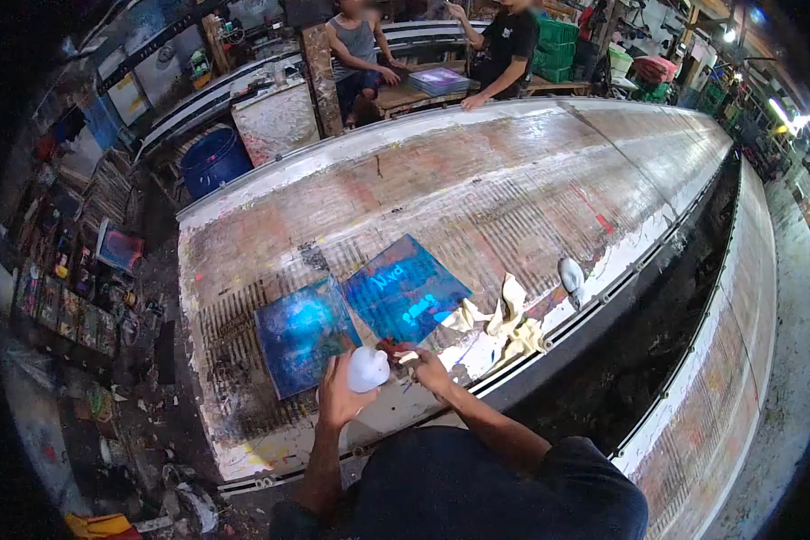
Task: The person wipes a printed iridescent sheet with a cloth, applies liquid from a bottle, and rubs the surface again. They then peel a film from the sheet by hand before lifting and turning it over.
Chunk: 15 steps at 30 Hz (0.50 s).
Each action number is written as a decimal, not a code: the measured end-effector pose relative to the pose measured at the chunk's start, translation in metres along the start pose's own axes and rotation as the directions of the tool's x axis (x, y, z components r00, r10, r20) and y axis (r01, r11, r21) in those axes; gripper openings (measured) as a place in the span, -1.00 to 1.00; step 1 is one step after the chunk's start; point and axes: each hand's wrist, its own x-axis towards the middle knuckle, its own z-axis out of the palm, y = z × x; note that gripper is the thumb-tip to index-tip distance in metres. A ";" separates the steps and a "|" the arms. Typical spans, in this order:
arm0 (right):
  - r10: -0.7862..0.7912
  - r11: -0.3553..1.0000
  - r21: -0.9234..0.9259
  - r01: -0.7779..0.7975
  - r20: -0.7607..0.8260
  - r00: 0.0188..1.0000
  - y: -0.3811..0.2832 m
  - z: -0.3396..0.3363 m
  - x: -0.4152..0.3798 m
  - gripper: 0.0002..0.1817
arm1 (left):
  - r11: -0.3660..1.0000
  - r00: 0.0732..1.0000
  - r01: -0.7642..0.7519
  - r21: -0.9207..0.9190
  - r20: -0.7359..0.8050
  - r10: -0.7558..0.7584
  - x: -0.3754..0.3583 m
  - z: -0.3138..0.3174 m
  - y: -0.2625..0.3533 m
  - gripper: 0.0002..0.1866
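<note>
Blue ink covers two square plates [304, 331] and [405, 288] lying side by side on the long, paint-streaked table [513, 171], near its close edge. Just below them the left hand [337, 396] is wrapped around a small white bottle [367, 369], held upright and close to the body. The right hand [430, 369] is pinched shut on something small and pale at the bottle's top, most likely its cap or a scrap of rag; which one I cannot tell.

By my reading, the step in hand is opening or priming the bottle before its contents go onto a plate. The next move would call for a steady tilt of the bottle over the nearer plate while the right hand frees itself for wiping.

Crumpled yellowish rags [504, 324] lie on the table just right of the plates, and a pale oval object [571, 273] rests beyond them near the rim.

Much is hard to make out: pale marks on the right plate are unreadable, the bottle bears no legible label, and the fingertips of both hands overlap. Dark edges of the view swallow the floor clutter. Two other people [504, 45] sit at a bench across the table, their hands resting on or near a flat tray.
</note>
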 end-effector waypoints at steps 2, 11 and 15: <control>-0.289 0.936 -0.177 0.304 0.104 0.952 0.012 -0.006 0.008 -0.61 | 0.998 0.997 -0.057 0.028 0.057 0.055 0.001 0.003 0.000 -0.09; -0.271 0.961 0.023 0.274 -0.094 0.958 0.019 -0.010 -0.001 -0.78 | 0.992 0.998 -0.050 0.116 0.053 0.044 -0.010 0.004 0.006 -0.08; -0.153 0.975 0.141 0.174 -0.148 0.977 -0.016 -0.011 -0.018 -0.80 | 0.977 0.989 -0.147 0.158 0.033 0.143 -0.008 0.001 -0.005 -0.01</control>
